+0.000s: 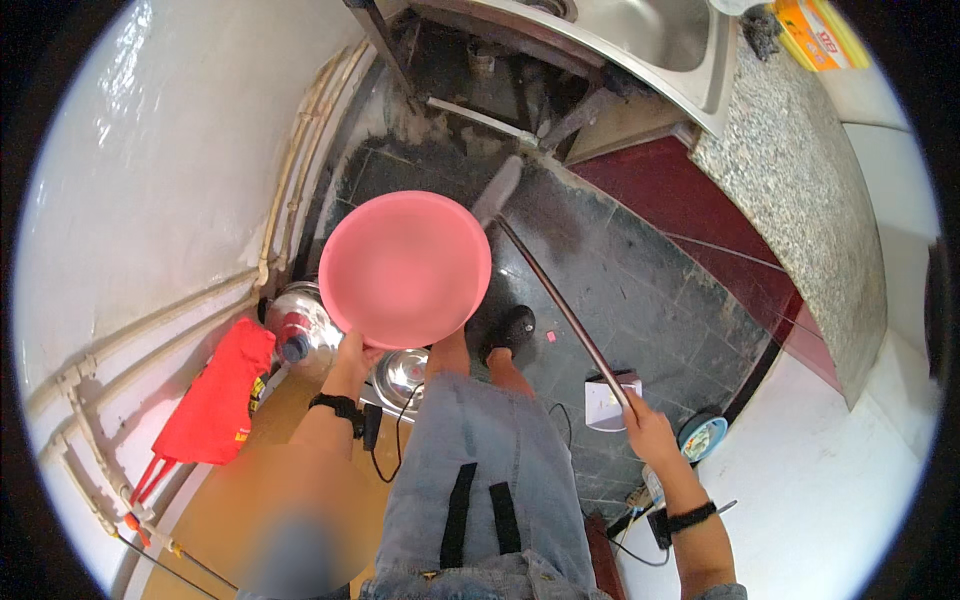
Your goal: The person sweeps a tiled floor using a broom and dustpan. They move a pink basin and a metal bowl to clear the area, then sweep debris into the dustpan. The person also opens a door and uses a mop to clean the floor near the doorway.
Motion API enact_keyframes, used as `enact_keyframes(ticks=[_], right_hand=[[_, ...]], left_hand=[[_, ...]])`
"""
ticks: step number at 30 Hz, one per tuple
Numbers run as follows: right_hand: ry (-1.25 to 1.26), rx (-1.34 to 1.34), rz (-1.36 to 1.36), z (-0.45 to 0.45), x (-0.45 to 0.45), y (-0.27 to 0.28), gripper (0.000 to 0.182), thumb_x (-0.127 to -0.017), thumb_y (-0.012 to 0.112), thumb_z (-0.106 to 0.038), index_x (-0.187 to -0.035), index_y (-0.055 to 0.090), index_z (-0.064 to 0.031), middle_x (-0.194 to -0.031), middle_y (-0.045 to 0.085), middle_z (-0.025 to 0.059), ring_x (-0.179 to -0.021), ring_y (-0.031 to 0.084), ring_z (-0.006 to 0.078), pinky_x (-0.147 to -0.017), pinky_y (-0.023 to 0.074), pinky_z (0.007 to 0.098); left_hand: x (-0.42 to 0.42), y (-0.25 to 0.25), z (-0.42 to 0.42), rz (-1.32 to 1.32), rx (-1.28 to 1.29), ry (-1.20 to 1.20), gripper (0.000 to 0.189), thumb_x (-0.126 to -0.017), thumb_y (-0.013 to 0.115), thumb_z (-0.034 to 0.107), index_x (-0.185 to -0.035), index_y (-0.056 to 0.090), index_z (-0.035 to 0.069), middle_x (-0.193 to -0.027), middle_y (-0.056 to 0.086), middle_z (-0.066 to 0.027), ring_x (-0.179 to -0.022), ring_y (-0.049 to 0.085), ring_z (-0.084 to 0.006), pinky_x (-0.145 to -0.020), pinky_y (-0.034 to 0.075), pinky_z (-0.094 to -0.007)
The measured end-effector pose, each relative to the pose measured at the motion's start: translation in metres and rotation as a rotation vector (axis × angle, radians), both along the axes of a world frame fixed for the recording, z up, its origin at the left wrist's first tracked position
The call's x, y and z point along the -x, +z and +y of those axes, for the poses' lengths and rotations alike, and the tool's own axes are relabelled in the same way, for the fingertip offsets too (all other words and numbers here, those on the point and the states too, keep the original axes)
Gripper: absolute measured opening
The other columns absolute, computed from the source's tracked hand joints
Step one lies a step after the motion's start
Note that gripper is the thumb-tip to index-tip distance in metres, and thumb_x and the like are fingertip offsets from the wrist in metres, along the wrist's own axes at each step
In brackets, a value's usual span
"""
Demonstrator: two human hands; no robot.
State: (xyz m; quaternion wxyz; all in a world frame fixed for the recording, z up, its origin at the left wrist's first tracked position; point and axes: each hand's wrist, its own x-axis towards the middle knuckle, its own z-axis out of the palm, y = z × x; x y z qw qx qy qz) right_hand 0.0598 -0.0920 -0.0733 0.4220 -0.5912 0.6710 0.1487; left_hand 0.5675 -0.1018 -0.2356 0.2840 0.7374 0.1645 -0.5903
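My left hand (358, 354) grips the near rim of a round pink plastic basin (405, 266), held above the floor with its open side towards me. The inside of the basin looks blurred. My right hand (646, 429) is closed around the upper end of a long brown broom handle (562, 307). At the handle's far end, the pale broom head (501, 191) touches the dark tiles beside the basin, partly hidden by its rim. A small pink scrap (551, 336) lies on the floor left of the handle.
A white dustpan (604, 405) and a blue-rimmed bin (703, 439) stand by the right wall. Metal bowls (405, 375) and a red bag (217, 397) are at left. Pipes (289, 180) run along the left wall. Ahead are a steel sink (652, 34) and a granite counter (795, 187).
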Motion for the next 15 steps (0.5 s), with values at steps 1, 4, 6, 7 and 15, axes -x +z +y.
enact_keyframes(ticks=[1,4,6,7,15], right_hand=[[0.014,-0.020,-0.003,-0.025,-0.018,-0.009,0.040,-0.092,0.045,-0.029,-0.128,0.047,-0.0136,-0.076,0.061,0.0256,-0.071,0.059,0.0446,-0.064,0.0470,0.0523],[0.031,-0.058,0.002,-0.090,-0.061,-0.031,0.041,-0.092,0.045,-0.029,-0.130,0.046,-0.0153,-0.077,0.062,0.0249,-0.072,0.060,0.0440,-0.065,0.0473,0.0515],[0.008,-0.062,0.012,-0.115,-0.080,-0.046,0.040,-0.092,0.045,-0.029,-0.130,0.046,-0.0171,-0.077,0.062,0.0244,-0.073,0.060,0.0433,-0.066,0.0475,0.0507],[-0.022,0.014,-0.044,-0.110,-0.079,-0.060,0.040,-0.092,0.045,-0.029,-0.130,0.047,-0.0188,-0.077,0.062,0.0243,-0.074,0.060,0.0431,-0.066,0.0476,0.0501],[-0.129,-0.137,0.174,0.010,-0.025,-0.006,0.041,-0.092,0.046,-0.030,-0.132,0.046,-0.0214,-0.091,0.062,0.0264,-0.084,0.061,0.0433,-0.071,0.0484,0.0482]], left_hand=[[-0.005,0.001,-0.004,-0.004,-0.030,-0.008,0.024,-0.080,0.056,0.025,-0.097,0.055,0.008,-0.088,0.062,-0.0062,-0.073,0.062,-0.0184,-0.067,0.051,-0.0273],[-0.024,-0.011,-0.012,0.009,-0.003,0.005,0.024,-0.081,0.056,0.022,-0.100,0.053,0.008,-0.091,0.061,-0.0070,-0.074,0.062,-0.0195,-0.069,0.052,-0.0284],[-0.043,-0.024,-0.014,0.066,-0.002,0.014,0.022,-0.081,0.056,0.019,-0.099,0.053,0.007,-0.093,0.060,-0.0075,-0.075,0.061,-0.0198,-0.070,0.052,-0.0287],[-0.050,-0.028,-0.018,0.051,-0.029,-0.017,0.022,-0.081,0.056,0.019,-0.099,0.054,0.006,-0.092,0.060,-0.0076,-0.074,0.061,-0.0198,-0.070,0.052,-0.0289],[-0.080,-0.055,-0.077,-0.031,-0.042,-0.224,0.020,-0.079,0.061,0.023,-0.086,0.059,0.005,-0.079,0.060,-0.0065,-0.067,0.059,-0.0181,-0.065,0.052,-0.0313]])
